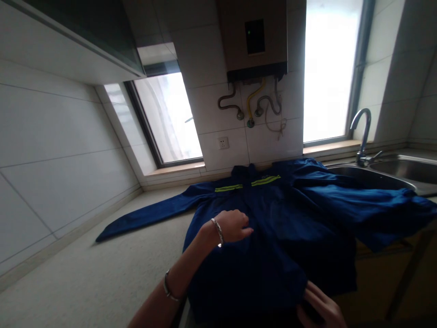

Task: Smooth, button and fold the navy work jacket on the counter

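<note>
Navy work jacket (273, 218) with two yellow-green reflective stripes (247, 183) across the upper back lies spread face-down on the pale speckled table (102, 269). Its collar points toward the tiled wall (221, 114). One sleeve stretches flat away from the body toward the window corner; the other side of the cloth is bunched and drapes over the edge of the steel sink (392, 171), so it is not yet smoothed. The cloth looks like a matte, fairly stiff woven fabric with soft creases. No fold shows in the body so far, and it seems both sleeves are left to deal with.

Above the jacket a boxy water heater (254, 41) hangs on the wall with curved hoses below it; a curved faucet (362, 132) rises behind the sink.

Left hand (232, 226), bracelets on the wrist, rests loosely curled on the jacket's middle, holding nothing. Right hand (321, 310) pinches the near hem at the frame's bottom edge.
</note>
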`<state>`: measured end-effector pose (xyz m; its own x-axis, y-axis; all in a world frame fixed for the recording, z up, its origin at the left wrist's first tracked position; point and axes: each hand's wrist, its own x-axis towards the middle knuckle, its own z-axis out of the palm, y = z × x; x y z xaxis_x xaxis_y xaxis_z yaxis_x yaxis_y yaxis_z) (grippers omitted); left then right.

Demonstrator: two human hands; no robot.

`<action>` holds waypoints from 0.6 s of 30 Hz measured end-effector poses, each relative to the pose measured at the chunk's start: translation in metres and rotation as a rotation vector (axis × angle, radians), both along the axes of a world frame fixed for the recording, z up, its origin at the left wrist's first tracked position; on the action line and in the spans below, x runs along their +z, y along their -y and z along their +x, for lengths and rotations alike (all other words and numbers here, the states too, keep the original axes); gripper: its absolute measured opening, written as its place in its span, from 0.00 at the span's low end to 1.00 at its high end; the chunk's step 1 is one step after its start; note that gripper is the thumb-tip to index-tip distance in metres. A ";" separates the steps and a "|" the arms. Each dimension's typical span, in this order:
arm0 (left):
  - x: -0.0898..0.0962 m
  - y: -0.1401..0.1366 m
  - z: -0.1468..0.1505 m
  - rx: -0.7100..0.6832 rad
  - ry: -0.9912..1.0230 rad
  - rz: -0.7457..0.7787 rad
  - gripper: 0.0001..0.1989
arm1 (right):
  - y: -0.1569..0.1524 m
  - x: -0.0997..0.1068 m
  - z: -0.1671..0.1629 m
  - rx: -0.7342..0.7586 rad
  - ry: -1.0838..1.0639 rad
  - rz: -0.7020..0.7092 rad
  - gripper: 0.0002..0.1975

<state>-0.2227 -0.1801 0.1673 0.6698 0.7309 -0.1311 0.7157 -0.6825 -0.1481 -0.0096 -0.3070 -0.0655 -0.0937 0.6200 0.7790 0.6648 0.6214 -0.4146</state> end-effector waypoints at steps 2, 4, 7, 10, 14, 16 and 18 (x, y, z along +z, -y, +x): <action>0.004 0.016 -0.002 0.009 -0.060 -0.070 0.25 | 0.005 0.026 -0.007 -0.076 -0.081 0.130 0.08; 0.003 0.037 0.001 0.007 -0.072 -0.047 0.31 | 0.008 0.054 -0.013 -0.106 -0.124 0.140 0.07; -0.011 0.074 0.018 -0.023 -0.050 0.046 0.34 | 0.006 0.083 -0.021 -0.122 -0.153 0.136 0.05; -0.035 0.104 0.040 -0.008 -0.038 0.048 0.26 | 0.000 0.093 -0.022 -0.168 -0.208 0.163 0.04; -0.054 0.118 0.056 0.147 -0.113 0.095 0.10 | -0.003 0.090 -0.017 -0.258 -0.257 0.146 0.06; -0.051 0.117 0.053 0.178 -0.132 0.187 0.11 | -0.003 0.088 -0.015 -0.288 -0.268 0.110 0.08; -0.044 0.114 0.044 0.047 -0.056 0.248 0.11 | -0.003 0.087 -0.014 -0.290 -0.265 0.075 0.10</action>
